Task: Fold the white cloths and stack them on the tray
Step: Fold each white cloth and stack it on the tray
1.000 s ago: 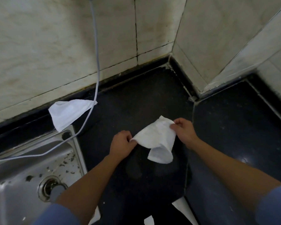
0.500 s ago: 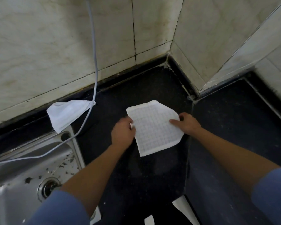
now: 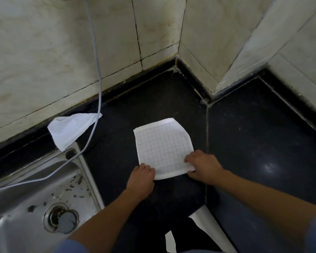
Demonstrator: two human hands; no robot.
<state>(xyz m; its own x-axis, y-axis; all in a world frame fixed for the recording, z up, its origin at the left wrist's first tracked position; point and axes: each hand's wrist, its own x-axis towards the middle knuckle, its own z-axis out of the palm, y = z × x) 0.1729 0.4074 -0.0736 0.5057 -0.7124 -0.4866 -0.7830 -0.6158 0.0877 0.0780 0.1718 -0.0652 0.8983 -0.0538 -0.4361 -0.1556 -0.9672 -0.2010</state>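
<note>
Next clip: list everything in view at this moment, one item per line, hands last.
wall tiles: several, off-white, at the back
counter: one, black, below them
sink: one, steel, near left
drain: one, metal, sink floor
cable: one, pale grey, down the tiles, over the sink
checked cloth: one, white with faint grid, flat, mid-counter
crumpled cloth: one, white, at the sink's far corner
white pieces: two, bottom edge, unidentifiable
left hand: one, pinches checked cloth's near left corner
right hand: one, pinches its near right corner
</note>
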